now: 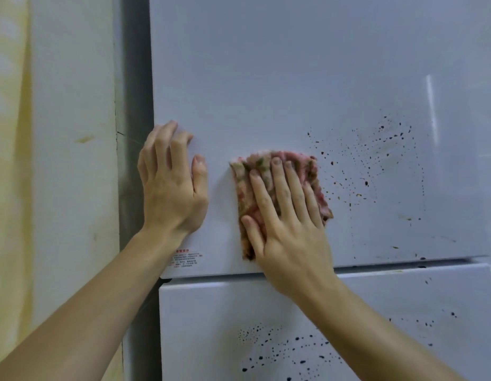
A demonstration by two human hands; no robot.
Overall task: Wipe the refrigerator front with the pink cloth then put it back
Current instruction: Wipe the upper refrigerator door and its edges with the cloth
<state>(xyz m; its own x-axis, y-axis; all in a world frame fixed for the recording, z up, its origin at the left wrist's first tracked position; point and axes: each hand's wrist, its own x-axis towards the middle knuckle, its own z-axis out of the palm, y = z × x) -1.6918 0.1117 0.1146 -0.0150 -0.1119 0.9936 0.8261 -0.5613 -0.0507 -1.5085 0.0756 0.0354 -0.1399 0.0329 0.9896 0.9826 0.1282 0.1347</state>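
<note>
The white refrigerator front point(280, 78) fills most of the view. My right hand point(285, 215) presses a folded pink patterned cloth point(310, 171) flat against the upper door, fingers straight. My left hand point(170, 182) rests on the door's left edge, fingertips bent against the surface, holding nothing. Dark splatter spots point(376, 160) cover the door just right of the cloth. More dark spots point(280, 350) mark the lower door point(211, 312).
A grey strip point(134, 105) runs down beside the fridge's left edge, with a cream wall point(68, 133) further left. A small red-printed label point(185, 259) sits at the upper door's bottom left corner. A gap point(404, 264) separates the upper and lower doors.
</note>
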